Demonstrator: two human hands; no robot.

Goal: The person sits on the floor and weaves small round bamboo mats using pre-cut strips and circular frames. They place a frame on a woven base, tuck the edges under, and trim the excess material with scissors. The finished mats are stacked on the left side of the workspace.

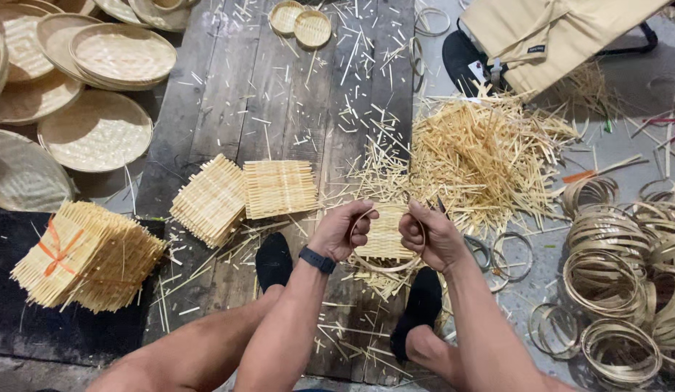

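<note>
**Two hands, one half-made tray**

Both hands, left hand (342, 232) and right hand (433, 236), grip closed on a bamboo ring (384, 266) around a woven mat (384, 234), above the floor planks (228, 94). Finished trays (98, 131) stacked; many loose rings (606, 276) and square mats (90, 254) remain.

Between my left hand (342, 234) and right hand (433, 236) I see a pale straw-yellow mat (384, 234) in a tight checker weave, ringed by a tan hoop (384, 266), with a black watch (318, 260) on my left wrist. Left of my left hand, the stacked mats (244, 192) share that yellow weave, and the far bundle (87, 255) is tied with orange string. The planks (279, 94) are weathered grey-brown, my socks (273, 260) black, and the hoops (620, 254) right of my right hand golden tan.
</note>
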